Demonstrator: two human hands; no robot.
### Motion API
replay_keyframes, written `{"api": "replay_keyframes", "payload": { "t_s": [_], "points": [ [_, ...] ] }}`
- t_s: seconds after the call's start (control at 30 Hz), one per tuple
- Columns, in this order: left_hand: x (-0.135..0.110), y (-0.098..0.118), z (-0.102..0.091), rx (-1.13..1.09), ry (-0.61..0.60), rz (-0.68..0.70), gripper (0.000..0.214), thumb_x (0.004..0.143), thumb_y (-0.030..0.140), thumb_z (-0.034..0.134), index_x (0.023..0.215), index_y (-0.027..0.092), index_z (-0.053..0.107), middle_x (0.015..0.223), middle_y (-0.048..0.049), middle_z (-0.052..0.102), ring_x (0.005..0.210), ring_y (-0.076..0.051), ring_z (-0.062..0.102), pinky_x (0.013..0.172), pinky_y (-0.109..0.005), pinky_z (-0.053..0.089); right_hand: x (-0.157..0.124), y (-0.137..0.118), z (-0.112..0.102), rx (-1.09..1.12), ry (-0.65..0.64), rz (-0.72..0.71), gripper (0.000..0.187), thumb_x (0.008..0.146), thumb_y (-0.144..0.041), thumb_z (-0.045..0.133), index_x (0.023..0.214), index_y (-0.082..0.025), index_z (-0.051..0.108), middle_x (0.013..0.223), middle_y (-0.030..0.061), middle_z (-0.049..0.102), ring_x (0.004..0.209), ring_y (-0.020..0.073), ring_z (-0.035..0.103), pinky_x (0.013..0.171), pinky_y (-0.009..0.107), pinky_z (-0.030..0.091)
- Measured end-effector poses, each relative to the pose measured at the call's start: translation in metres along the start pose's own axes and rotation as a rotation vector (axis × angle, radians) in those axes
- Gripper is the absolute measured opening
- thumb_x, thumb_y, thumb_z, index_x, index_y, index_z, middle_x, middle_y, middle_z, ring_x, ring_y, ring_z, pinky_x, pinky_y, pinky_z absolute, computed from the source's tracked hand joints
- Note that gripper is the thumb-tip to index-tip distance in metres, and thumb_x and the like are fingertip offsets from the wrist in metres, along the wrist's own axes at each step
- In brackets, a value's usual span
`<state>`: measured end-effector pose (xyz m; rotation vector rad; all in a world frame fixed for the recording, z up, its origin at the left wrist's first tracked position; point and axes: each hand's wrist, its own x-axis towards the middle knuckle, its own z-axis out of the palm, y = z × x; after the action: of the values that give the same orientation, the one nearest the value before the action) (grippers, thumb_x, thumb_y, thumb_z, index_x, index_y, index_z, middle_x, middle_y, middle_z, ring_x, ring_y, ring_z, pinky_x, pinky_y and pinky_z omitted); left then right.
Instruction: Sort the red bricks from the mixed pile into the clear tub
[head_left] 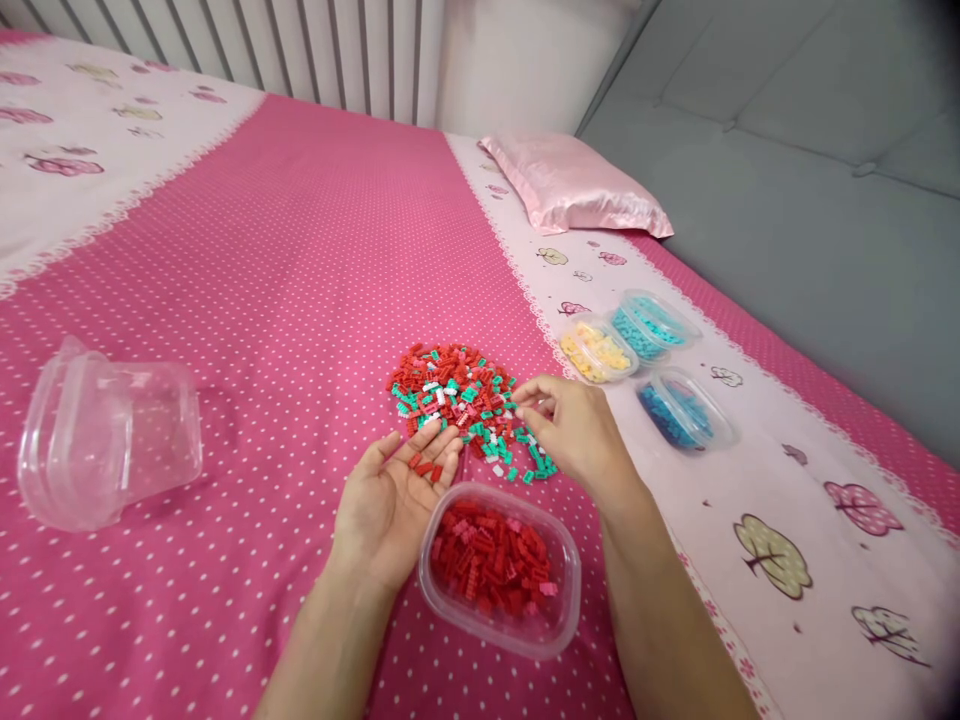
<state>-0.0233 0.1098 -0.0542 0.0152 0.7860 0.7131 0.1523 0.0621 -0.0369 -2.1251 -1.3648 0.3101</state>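
Red blocks on left hand, loose multicoloured pile beyond, red-filled clear tub beside

The brick pile at centre mixes red, green, white and pink, and the bricks in the lower-centre tub are red with pink. Right of centre are yellow bricks, turquoise bricks and blue bricks. The bedsheet is white-dotted magenta between pale tree-printed bands, the upper-right pillow pale pink.
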Motion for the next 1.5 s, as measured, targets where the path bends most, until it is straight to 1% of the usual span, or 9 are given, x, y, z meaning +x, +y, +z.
{"api": "replay_keyframes", "payload": {
  "t_s": [0.13,0.3,0.5,0.67,0.77,0.93,1.13,1.4,1.5],
  "points": [
    [0.0,0.0,0.0,0.005,0.006,0.004,0.038,0.084,0.019,0.038,0.115,0.002,0.053,0.107,-0.0209,0.063,0.083,-0.021,0.067,0.069,-0.027,0.057,-0.001,0.005,0.0,-0.153,-0.151,0.078,0.017,0.071,-0.009,0.061,0.075,-0.023,0.069,0.069,-0.0032,0.068,0.067,0.0132,0.062,0.059,0.023,0.042],
    [0.0,0.001,0.0,0.008,0.006,0.005,0.037,0.085,0.018,0.037,0.114,0.002,0.053,0.105,-0.0207,0.063,0.082,-0.021,0.067,0.068,-0.027,0.057,0.001,0.005,0.006,-0.19,-0.244,0.088,0.015,0.068,-0.01,0.064,0.071,-0.024,0.068,0.069,-0.0046,0.068,0.065,0.0116,0.061,0.055,0.021,0.038],
    [0.0,0.0,0.0,0.011,0.007,0.003,0.038,0.084,0.018,0.037,0.114,0.002,0.053,0.104,-0.0202,0.064,0.08,-0.02,0.067,0.067,-0.027,0.057,0.004,0.007,0.008,-0.26,-0.172,0.139,0.01,0.072,-0.015,0.063,0.074,-0.024,0.067,0.073,-0.0037,0.069,0.071,0.0134,0.062,0.057,0.022,0.037],
    [-0.002,0.0,0.001,0.015,0.012,0.003,0.038,0.084,0.018,0.037,0.115,0.002,0.053,0.106,-0.0199,0.063,0.081,-0.02,0.067,0.069,-0.028,0.057,0.004,0.008,0.004,-0.319,-0.119,0.209,0.013,0.075,-0.015,0.058,0.077,-0.024,0.067,0.08,-0.0014,0.069,0.075,0.0152,0.062,0.058,0.024,0.037],
    [-0.002,0.001,0.001,0.016,0.013,0.005,0.037,0.084,0.018,0.037,0.114,0.002,0.053,0.105,-0.0198,0.063,0.081,-0.02,0.067,0.069,-0.027,0.057,0.004,0.01,0.004,-0.258,-0.121,0.198,0.011,0.074,-0.015,0.06,0.076,-0.023,0.067,0.077,-0.0019,0.069,0.073,0.0146,0.062,0.059,0.023,0.039],
    [-0.001,0.001,0.0,0.02,0.0,0.003,0.035,0.084,0.018,0.038,0.111,0.003,0.054,0.101,-0.0188,0.064,0.078,-0.02,0.067,0.068,-0.027,0.057,0.004,0.011,0.009,-0.134,-0.187,0.095,0.012,0.07,-0.014,0.066,0.077,-0.024,0.067,0.073,-0.0043,0.068,0.069,0.0122,0.061,0.06,0.021,0.041],
    [0.0,0.001,0.001,0.018,0.005,-0.001,0.035,0.083,0.017,0.038,0.112,0.004,0.055,0.099,-0.0178,0.065,0.078,-0.019,0.067,0.067,-0.028,0.058,0.004,0.008,0.012,-0.239,-0.182,0.131,0.017,0.068,-0.019,0.071,0.083,-0.026,0.07,0.079,-0.0038,0.069,0.071,0.0132,0.062,0.06,0.024,0.04],
    [-0.002,0.0,0.002,0.011,0.016,-0.002,0.037,0.083,0.017,0.038,0.114,0.004,0.054,0.099,-0.0183,0.065,0.076,-0.019,0.067,0.066,-0.028,0.057,0.002,0.006,0.009,-0.274,-0.179,0.144,0.003,0.072,-0.02,0.066,0.074,-0.023,0.067,0.075,-0.0018,0.069,0.07,0.0143,0.062,0.058,0.024,0.038],
    [-0.003,0.0,0.002,0.019,0.011,0.001,0.038,0.083,0.017,0.038,0.114,0.003,0.053,0.099,-0.0187,0.065,0.077,-0.019,0.067,0.067,-0.028,0.057,0.002,0.006,0.006,-0.248,-0.155,0.145,0.004,0.072,-0.02,0.066,0.074,-0.023,0.066,0.073,-0.0017,0.068,0.07,0.0144,0.062,0.059,0.024,0.039]
  ]
}}
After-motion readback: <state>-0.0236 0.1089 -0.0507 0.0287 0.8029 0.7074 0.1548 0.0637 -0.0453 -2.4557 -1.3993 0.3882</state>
